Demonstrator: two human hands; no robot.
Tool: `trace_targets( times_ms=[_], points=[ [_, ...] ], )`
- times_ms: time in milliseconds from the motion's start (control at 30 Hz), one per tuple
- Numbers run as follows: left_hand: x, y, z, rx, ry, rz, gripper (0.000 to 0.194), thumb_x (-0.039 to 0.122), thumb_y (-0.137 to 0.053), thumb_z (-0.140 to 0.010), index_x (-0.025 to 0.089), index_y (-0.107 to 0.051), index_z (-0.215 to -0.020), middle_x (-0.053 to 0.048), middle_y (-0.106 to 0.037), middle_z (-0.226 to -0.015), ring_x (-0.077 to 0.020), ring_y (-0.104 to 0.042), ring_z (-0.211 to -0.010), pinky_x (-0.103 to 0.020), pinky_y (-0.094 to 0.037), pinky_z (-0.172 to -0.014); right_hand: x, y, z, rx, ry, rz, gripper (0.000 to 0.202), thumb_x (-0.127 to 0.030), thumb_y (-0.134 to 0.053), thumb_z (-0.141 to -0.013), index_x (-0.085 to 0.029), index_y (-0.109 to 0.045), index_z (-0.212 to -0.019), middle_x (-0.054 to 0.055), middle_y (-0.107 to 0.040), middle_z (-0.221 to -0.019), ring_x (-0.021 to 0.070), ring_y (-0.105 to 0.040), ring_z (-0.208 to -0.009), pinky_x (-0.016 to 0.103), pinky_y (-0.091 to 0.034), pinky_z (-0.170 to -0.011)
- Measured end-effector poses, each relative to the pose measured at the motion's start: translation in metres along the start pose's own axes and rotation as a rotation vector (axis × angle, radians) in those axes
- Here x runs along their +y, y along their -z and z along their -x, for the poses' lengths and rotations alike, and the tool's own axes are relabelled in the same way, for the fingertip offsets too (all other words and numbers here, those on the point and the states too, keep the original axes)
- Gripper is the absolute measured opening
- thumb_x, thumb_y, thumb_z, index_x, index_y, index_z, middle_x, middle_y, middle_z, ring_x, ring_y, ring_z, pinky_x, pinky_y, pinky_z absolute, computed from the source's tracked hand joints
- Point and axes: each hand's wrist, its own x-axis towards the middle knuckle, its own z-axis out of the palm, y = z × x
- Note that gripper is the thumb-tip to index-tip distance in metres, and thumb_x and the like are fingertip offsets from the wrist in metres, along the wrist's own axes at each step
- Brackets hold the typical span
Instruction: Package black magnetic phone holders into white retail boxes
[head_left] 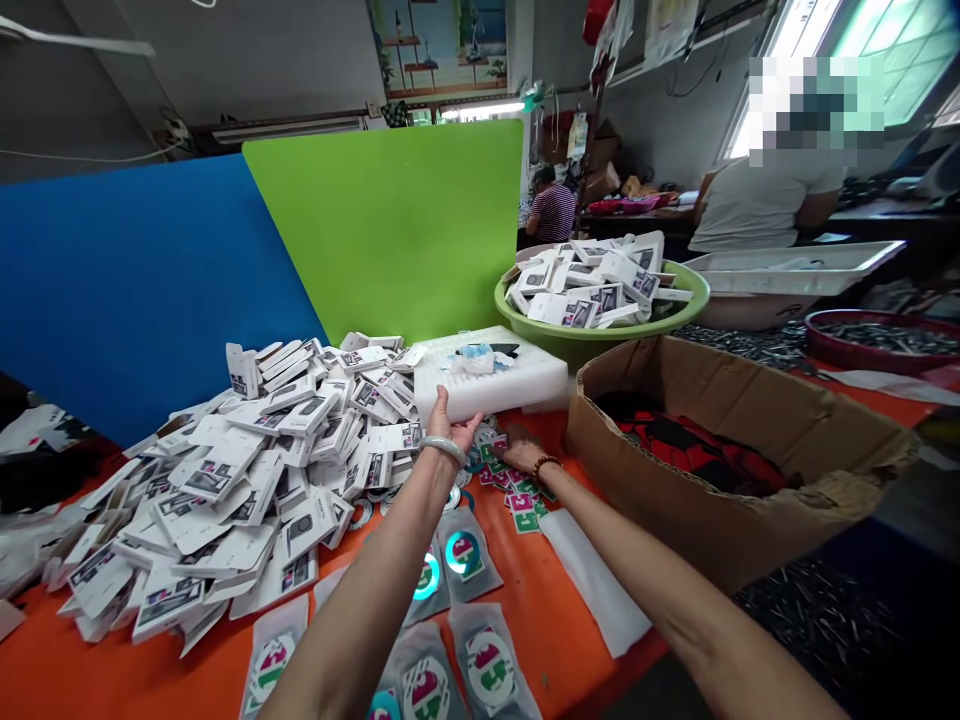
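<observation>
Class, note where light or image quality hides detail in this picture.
Head view: window overexposed in part; glare on a teal ring; lower right corner sunk in darkness; coarse blocks masking the head of a person at upper right.

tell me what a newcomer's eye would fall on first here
Probably the big heap of white boxes on the left of the orange table. Behind it stand a blue board and, right of that, a green board. Further right, a green tub is piled with more boxes.

The left hand (452, 430) reached beside the white foam block (491, 380); the right hand (523, 452) touched the numbered cards (521, 500) near the cardboard box (697, 470).
</observation>
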Motion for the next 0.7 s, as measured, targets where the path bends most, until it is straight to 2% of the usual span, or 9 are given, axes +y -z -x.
trace_targets(
  times_ms=[167, 300, 367, 433, 533, 600, 700],
  points=[
    [-0.003, 0.003, -0.002, -0.006, -0.007, 0.008, 0.026, 0.038, -0.062, -0.078, 0.020, -0.057, -0.095, -0.005, -0.062, -0.093, -0.0194, -0.057, -0.102, -0.048, -0.044, -0.092, 0.006, 0.010, 0.018, -0.062, 0.011, 0.035, 0.026, -0.023, -0.078, -0.048, -0.020, -0.062, -0.068, 0.003, -0.066, -0.073, 0.0215, -0.060, -0.081, 0.023, -0.040, -0.063],
    [-0.006, 0.007, -0.002, -0.020, -0.012, 0.017, 0.024, 0.037, -0.063, -0.077, 0.021, -0.057, -0.094, -0.004, -0.062, -0.093, -0.0194, -0.056, -0.103, -0.048, -0.043, -0.094, 0.007, 0.012, 0.032, -0.102, 0.027, 0.008, 0.026, -0.021, -0.081, -0.045, -0.019, -0.063, -0.065, 0.000, -0.065, -0.067, 0.0190, -0.060, -0.074, 0.023, -0.041, -0.063],
    [-0.008, 0.010, -0.002, -0.019, -0.011, 0.015, 0.024, 0.036, -0.063, -0.077, 0.021, -0.058, -0.095, -0.004, -0.063, -0.095, -0.0200, -0.056, -0.104, -0.048, -0.043, -0.093, 0.007, 0.014, 0.031, -0.095, 0.023, -0.010, 0.022, -0.023, -0.080, -0.050, -0.018, -0.063, -0.062, 0.001, -0.064, -0.066, 0.0182, -0.059, -0.073, 0.024, -0.042, -0.064],
    [-0.010, 0.013, -0.001, -0.014, -0.007, 0.009, 0.025, 0.036, -0.062, -0.078, 0.020, -0.057, -0.097, -0.005, -0.063, -0.096, -0.0208, -0.055, -0.106, -0.048, -0.044, -0.093, 0.007, 0.019, 0.022, -0.061, 0.006, -0.033, 0.017, -0.028, -0.075, -0.064, -0.017, -0.062, -0.065, 0.002, -0.064, -0.071, 0.0170, -0.059, -0.074, 0.027, -0.044, -0.068],
    [-0.010, 0.013, -0.002, -0.014, -0.009, 0.003, 0.028, 0.037, -0.062, -0.078, 0.019, -0.057, -0.100, -0.006, -0.063, -0.097, -0.0215, -0.055, -0.106, -0.047, -0.044, -0.093, 0.004, 0.024, 0.002, 0.003, -0.016, -0.097, 0.017, -0.031, -0.057, -0.084, -0.015, -0.061, -0.085, 0.004, -0.063, -0.092, 0.0150, -0.058, -0.084, 0.033, -0.047, -0.077],
    [-0.009, 0.012, -0.003, -0.016, -0.015, 0.001, 0.029, 0.038, -0.061, -0.078, 0.020, -0.056, -0.102, -0.006, -0.063, -0.098, -0.0214, -0.055, -0.106, -0.047, -0.045, -0.092, -0.001, 0.024, -0.010, 0.014, -0.011, -0.166, 0.020, -0.032, -0.050, -0.088, -0.017, -0.059, -0.099, 0.005, -0.060, -0.105, 0.0149, -0.058, -0.090, 0.035, -0.048, -0.080],
    [-0.007, 0.010, -0.004, -0.021, -0.022, -0.002, 0.030, 0.037, -0.062, -0.078, 0.021, -0.056, -0.103, -0.006, -0.063, -0.099, -0.0207, -0.056, -0.105, -0.045, -0.048, -0.089, -0.009, 0.022, -0.019, 0.001, 0.020, -0.297, 0.023, -0.032, -0.048, -0.090, -0.020, -0.056, -0.108, 0.007, -0.056, -0.114, 0.0160, -0.057, -0.094, 0.036, -0.049, -0.082]
  ],
)
